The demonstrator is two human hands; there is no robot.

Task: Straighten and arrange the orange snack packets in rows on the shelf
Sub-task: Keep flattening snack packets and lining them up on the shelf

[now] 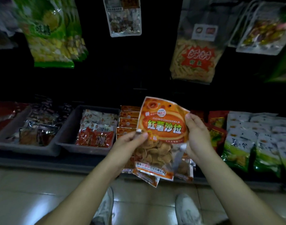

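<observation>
- your left hand [133,138] pinches the glossy orange plastic snack packet [161,127] at its left edge; your right hand [197,135] grips the right edge.
- it's lifted above the stacked orange packets row [127,117] on the dark shelf [41,161].
- smooth it flat, then lay it squarely onto that row.

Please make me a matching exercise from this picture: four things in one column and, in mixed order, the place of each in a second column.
Things
1. orange packet
2. grey tray of red-and-white packets
3. green-and-yellow bag
4. white-and-green bags

Places
A. hanging, upper left
B. on the shelf, far right
C. held between left hand and right hand
D. on the shelf, left of both hands

Pairs: 1-C, 2-D, 3-A, 4-B
</observation>
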